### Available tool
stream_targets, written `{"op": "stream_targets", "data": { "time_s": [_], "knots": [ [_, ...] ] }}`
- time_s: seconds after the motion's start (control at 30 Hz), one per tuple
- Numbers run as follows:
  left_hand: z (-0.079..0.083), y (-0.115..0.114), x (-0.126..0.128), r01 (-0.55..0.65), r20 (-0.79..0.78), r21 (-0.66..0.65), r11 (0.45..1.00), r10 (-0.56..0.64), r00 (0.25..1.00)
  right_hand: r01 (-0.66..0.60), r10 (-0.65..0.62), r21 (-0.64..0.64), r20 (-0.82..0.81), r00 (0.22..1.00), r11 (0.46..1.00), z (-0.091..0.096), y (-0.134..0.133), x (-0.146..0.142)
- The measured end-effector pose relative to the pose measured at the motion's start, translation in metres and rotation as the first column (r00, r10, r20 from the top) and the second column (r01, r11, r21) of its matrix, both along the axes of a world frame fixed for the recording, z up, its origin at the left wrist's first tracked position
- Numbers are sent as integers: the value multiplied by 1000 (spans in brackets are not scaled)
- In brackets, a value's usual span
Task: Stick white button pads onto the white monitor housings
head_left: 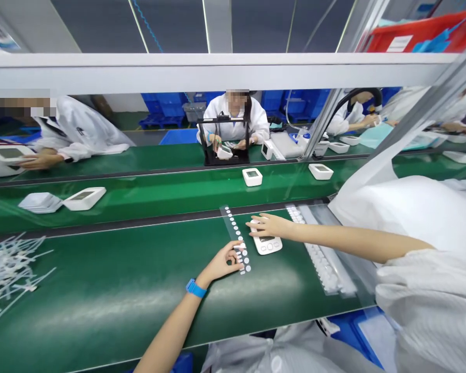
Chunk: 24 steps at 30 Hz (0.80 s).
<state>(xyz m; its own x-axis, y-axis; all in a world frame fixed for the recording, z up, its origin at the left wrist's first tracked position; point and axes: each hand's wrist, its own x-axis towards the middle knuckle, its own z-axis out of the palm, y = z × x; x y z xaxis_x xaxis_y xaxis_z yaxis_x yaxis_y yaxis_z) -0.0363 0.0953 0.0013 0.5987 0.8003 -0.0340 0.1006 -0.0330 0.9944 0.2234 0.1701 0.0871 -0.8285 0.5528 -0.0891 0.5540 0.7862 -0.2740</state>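
Note:
A clear strip of round white stickers [233, 223] lies on the green work surface. At its near end my left hand [221, 263], with a blue wristband, has its fingers curled and the thumb and fingertips on the strip's edge; whether a single sticker is between them is too small to tell. To the right of the strip lies a white monitor [270, 245], which looks like a blood pressure monitor, with a dark display and several buttons at its near end. My right hand [274, 226] rests over its far part, fingers stretched out and spread, covering part of the display.
More clear sticker strips [322, 264] lie to the right. At far left is a pile of white backing scraps [8, 269]. Beyond, a green conveyor belt [171, 194] carries white monitors [252, 177]. A co-worker [233, 122] sits opposite behind a black stand [226, 160].

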Motion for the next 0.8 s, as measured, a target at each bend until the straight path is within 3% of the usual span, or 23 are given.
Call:
{"op": "stream_targets", "data": {
  "time_s": [0.13,0.23,0.3,0.43,0.53,0.67,0.8],
  "knots": [
    [-3,-1,4,-89,61,-40,995,92,994,121,-102,111,-164,981,986,-2,-37,-7],
    [-2,-1,9,-125,85,-39,991,128,988,192,-151,90,-340,928,977,-15,-71,-24],
    [-1,-3,12,-151,88,-31,988,153,984,295,-253,5,-500,828,955,-31,-88,-38],
    [0,-8,19,-201,78,-9,980,201,976,490,-458,-196,-736,499,849,-65,-104,-64],
    [-1,-13,23,-225,35,43,974,223,974,511,-521,-295,-763,383,807,-76,-104,-73],
    [0,-19,26,-232,-33,153,961,240,970,479,-563,-383,-763,319,790,-74,-101,-73],
    [2,-20,27,-245,-101,226,943,273,957,505,-617,-446,-750,240,739,-73,-103,-73]
  ]
}}
